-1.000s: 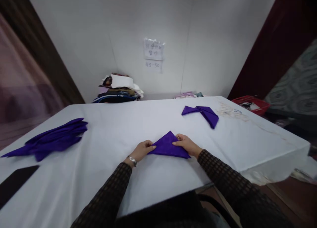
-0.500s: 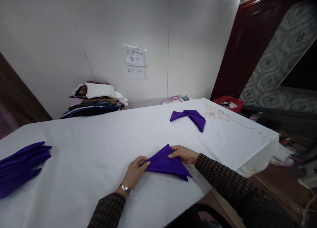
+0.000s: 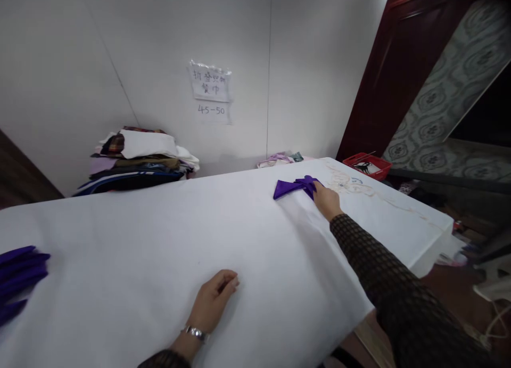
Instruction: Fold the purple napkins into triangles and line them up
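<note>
My right hand (image 3: 326, 198) reaches over the far right part of the table, its fingers closed on a folded purple napkin (image 3: 308, 187). That napkin lies against another purple folded napkin (image 3: 284, 188), whose pointed corner sticks out to the left. Where one cloth ends and the other begins is partly hidden by my fingers. My left hand (image 3: 213, 300), a silver band at its wrist, rests over the white tablecloth with curled fingers and thumb together, nothing in them. At the far left edge sits a loose bunch of purple napkins (image 3: 19, 277), cut off by the frame.
A white cloth (image 3: 151, 240) covers the table. Beyond its back edge stand a pile of folded clothes (image 3: 147, 144), some pinkish fabric (image 3: 277, 159) and a red basket (image 3: 379, 168). A paper sign (image 3: 211, 84) hangs on the white wall.
My right hand has moved forward and right, carrying the triangular folded napkin from the front to the other one. My left hand has let go of it. The view has turned slightly right.
</note>
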Tool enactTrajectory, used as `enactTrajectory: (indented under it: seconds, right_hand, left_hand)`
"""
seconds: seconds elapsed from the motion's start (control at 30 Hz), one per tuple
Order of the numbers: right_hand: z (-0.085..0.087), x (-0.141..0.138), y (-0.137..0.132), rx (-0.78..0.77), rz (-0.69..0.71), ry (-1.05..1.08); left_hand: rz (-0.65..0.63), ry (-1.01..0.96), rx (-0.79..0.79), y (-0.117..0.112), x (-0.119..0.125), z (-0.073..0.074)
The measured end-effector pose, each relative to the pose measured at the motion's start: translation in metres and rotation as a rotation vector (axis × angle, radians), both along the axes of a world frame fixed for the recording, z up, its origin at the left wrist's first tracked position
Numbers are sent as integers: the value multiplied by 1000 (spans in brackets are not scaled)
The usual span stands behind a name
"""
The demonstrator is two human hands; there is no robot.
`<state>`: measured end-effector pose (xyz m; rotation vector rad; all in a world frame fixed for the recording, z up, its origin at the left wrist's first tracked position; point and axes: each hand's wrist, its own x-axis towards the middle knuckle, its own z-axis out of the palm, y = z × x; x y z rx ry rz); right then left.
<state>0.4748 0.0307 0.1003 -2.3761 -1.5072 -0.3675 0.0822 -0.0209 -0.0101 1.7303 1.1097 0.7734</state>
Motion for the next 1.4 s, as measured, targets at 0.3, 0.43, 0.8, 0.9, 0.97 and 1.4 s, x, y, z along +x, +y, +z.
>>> enactTrajectory:
  seconds: [0.3,0.43,0.8,0.9,0.97,1.4]
  right_hand:
    - [-77,-30,28,-323,136,-172]
    - [-76,-19,42,-342,103,-170]
    - [-79,-14,56,-323,56,-139]
    - [-79,-15,49,-296,54,-142]
    - [-79,-15,43,-271,57,-150]
    - [-83,5,10,-285,13,-76]
  left_hand:
    - [-13,30,-20,-2,-2,5]
    - [-24,44,-64,-2,-3,5]
    - [9,15,-95,-3,-1,10]
    - [8,9,-99,-3,-1,11]
    - [6,9,-101,-3,-1,11]
    - [5,4,-117,-2,0,10]
